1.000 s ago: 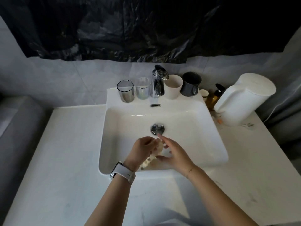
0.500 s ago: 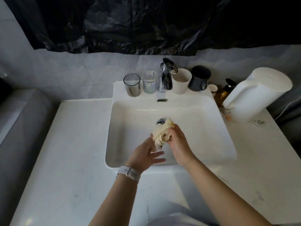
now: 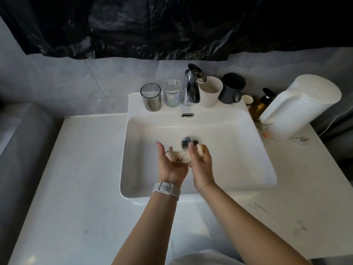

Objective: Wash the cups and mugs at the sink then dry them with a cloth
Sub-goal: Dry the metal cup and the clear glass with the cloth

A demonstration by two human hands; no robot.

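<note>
Over the white rectangular ceramic sink (image 3: 248, 169), a person holds a cream-coloured bunched cloth (image 3: 181, 156) between both hands, just in front of the round chrome drain (image 3: 188, 140). The left hand (image 3: 171, 165), with a white watch strap (image 3: 166, 189) on its wrist, cradles the cloth's left end with fingers extended upward; the right hand (image 3: 201, 165) curls its fingers round the cloth's right end. On the sink's rear ledge stand, from left to right, a smoky grey glass tumbler (image 3: 151, 99), a clear iridescent glass tumbler (image 3: 172, 95), a chrome tap (image 3: 192, 87), a white handle-less cup (image 3: 210, 92) and a dark grey ceramic mug (image 3: 232, 88) with its handle facing forward. To the right, on the white marble tabletop (image 3: 76, 188), stand a small white cup (image 3: 248, 100), an amber pump bottle (image 3: 260, 105) and a tall white lidded container (image 3: 299, 108). Crumpled black plastic sheeting (image 3: 172, 25) covers the wall above.
</note>
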